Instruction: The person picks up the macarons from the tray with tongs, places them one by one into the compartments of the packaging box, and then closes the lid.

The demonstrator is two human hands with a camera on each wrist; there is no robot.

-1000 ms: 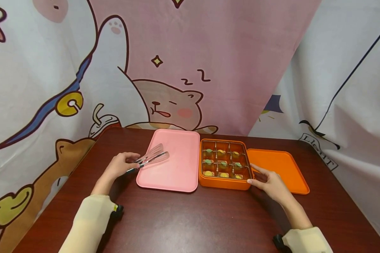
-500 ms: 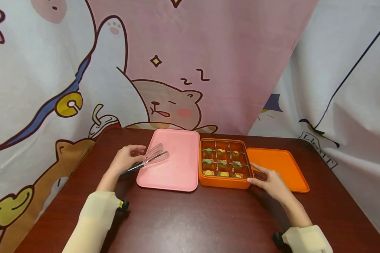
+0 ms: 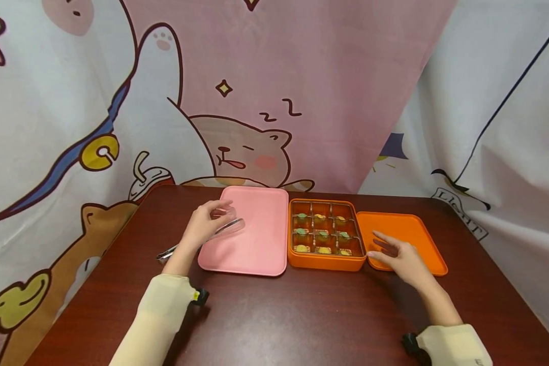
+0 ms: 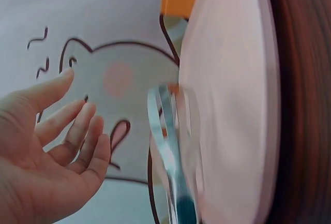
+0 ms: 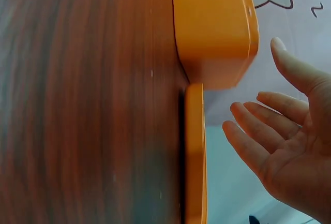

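My left hand (image 3: 206, 223) hovers over the tongs with loosely bent fingers and holds nothing. The tongs (image 4: 168, 149) have clear tips and dark grips; they lie across the left rim of the pink tray (image 3: 256, 229), partly hidden by the hand in the head view. Just right of the orange box (image 3: 327, 263), my right hand (image 3: 404, 260) hangs over the orange lid (image 3: 393, 223), fingers spread and apart from the box. Inside the box a clear divider forms several compartments with small yellow and green pieces (image 3: 324, 250) in them.
The tray, box and lid stand side by side on a dark brown table (image 3: 297, 315). Close behind the table's back edge hangs a printed cartoon curtain (image 3: 329, 101), which also runs along both sides.
My left hand has moved right and away over the tongs, after being at their grips. My right hand has let go of the box's right side and drawn back to the right.
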